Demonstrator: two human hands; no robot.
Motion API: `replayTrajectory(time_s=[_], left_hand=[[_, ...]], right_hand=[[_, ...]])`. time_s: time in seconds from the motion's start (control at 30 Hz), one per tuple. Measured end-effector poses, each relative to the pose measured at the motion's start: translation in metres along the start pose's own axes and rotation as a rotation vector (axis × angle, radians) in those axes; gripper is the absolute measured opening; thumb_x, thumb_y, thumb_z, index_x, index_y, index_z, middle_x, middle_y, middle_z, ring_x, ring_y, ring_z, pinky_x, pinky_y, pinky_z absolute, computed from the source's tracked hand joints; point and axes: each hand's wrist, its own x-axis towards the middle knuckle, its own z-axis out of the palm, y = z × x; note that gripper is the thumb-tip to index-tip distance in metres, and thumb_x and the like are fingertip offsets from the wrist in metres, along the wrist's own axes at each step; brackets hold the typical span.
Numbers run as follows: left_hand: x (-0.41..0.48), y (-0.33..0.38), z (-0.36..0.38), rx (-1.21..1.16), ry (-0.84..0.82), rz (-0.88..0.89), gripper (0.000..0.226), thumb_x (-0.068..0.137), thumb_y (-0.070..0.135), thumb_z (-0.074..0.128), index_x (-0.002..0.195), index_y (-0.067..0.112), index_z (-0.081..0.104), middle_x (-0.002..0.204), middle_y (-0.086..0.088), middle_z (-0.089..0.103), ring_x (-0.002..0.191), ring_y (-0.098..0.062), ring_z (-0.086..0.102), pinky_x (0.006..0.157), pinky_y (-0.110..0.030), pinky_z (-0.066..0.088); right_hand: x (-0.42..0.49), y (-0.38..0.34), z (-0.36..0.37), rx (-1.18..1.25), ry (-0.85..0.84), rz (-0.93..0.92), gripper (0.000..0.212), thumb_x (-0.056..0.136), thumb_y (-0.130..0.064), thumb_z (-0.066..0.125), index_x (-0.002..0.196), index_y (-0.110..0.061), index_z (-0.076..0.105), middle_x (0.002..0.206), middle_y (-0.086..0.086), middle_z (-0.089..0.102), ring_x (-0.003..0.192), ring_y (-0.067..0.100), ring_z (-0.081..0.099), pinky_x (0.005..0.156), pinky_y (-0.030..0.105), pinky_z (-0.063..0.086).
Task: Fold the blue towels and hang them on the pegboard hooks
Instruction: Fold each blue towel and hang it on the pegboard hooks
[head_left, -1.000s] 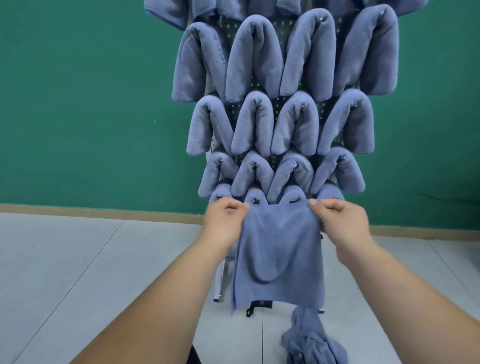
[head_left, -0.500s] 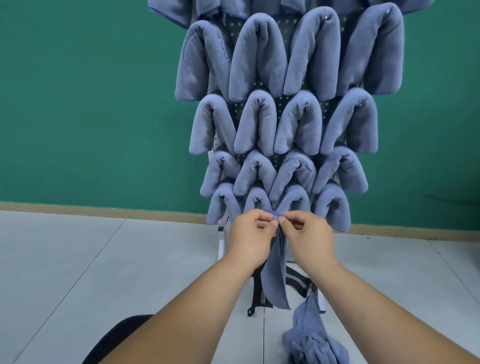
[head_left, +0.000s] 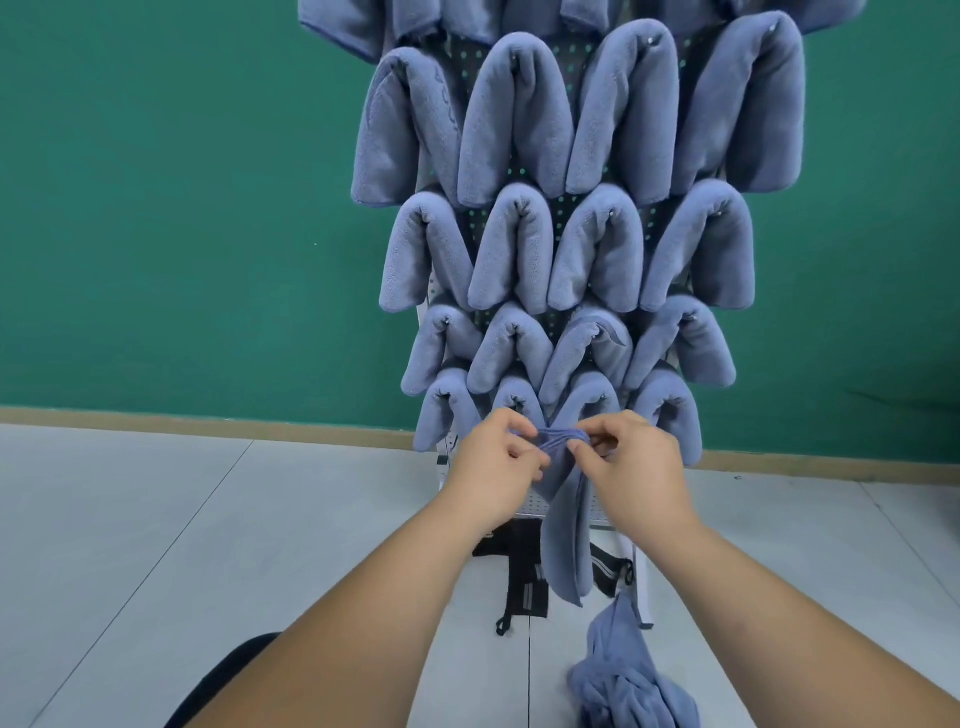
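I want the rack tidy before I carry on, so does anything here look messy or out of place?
A crumpled towel heap lies unfolded on the floor, lower right. One hung towel, second row from the bottom, has a loose flap sticking out, unlike its neat neighbours.

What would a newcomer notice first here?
Rows of folded blue towels hang on the pegboard, filling the upper centre against the green wall. Below them, the left hand and right hand pinch the top of a held towel, with a crumpled towel heap on the floor at bottom right.
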Motion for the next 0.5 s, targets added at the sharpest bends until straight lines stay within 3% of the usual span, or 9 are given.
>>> replayTrajectory(time_s=[0.1, 0.2, 0.3, 0.4, 0.5], left_hand=[[0.004, -0.008, -0.014, 0.378, 0.007, 0.062, 0.031, 0.092, 0.017, 0.06, 0.115, 0.038, 0.059, 0.08, 0.008, 0.072, 0.081, -0.017, 0.069, 0.08, -0.042, 0.06], [0.006, -0.014, -0.024, 0.562, -0.002, 0.113, 0.023, 0.097, 0.029, 0.061, 0.119, 0.036, 0.062, 0.082, 0.011, 0.069, 0.087, -0.016, 0.065, 0.079, -0.042, 0.059], [0.008, -0.016, -0.028, 0.629, -0.016, 0.122, 0.022, 0.098, 0.043, 0.066, 0.118, 0.036, 0.062, 0.089, 0.013, 0.069, 0.091, -0.013, 0.063, 0.079, -0.039, 0.058], [0.008, -0.016, -0.023, 0.581, -0.035, 0.16, 0.043, 0.091, 0.054, 0.072, 0.13, 0.04, 0.06, 0.102, 0.017, 0.068, 0.094, -0.01, 0.064, 0.085, -0.037, 0.057], [0.006, -0.015, -0.014, 0.552, -0.011, 0.226, 0.041, 0.088, 0.055, 0.075, 0.126, 0.043, 0.062, 0.101, 0.017, 0.068, 0.089, -0.014, 0.066, 0.083, -0.039, 0.059]], right_hand=[[0.007, 0.005, -0.01, 0.037, 0.012, 0.011, 0.005, 0.092, -0.023, 0.078, 0.095, -0.028, 0.078, 0.092, -0.012, 0.068, 0.078, -0.002, 0.064, 0.072, 0.002, 0.042], [0.014, 0.007, -0.02, 0.097, 0.016, 0.025, 0.005, 0.094, -0.025, 0.076, 0.097, -0.029, 0.078, 0.096, -0.014, 0.071, 0.082, -0.003, 0.066, 0.074, 0.002, 0.043], [0.018, 0.011, -0.029, 0.146, 0.041, 0.056, 0.005, 0.095, -0.029, 0.075, 0.099, -0.029, 0.079, 0.096, -0.014, 0.075, 0.086, 0.001, 0.069, 0.074, 0.008, 0.047], [0.02, 0.013, -0.037, 0.23, 0.03, 0.087, 0.005, 0.095, -0.028, 0.076, 0.099, -0.028, 0.079, 0.091, -0.014, 0.077, 0.085, 0.005, 0.071, 0.073, 0.024, 0.053], [0.018, 0.008, -0.039, 0.265, -0.001, 0.052, 0.004, 0.096, -0.024, 0.076, 0.098, -0.025, 0.079, 0.09, -0.014, 0.077, 0.08, 0.003, 0.07, 0.071, 0.015, 0.05]])
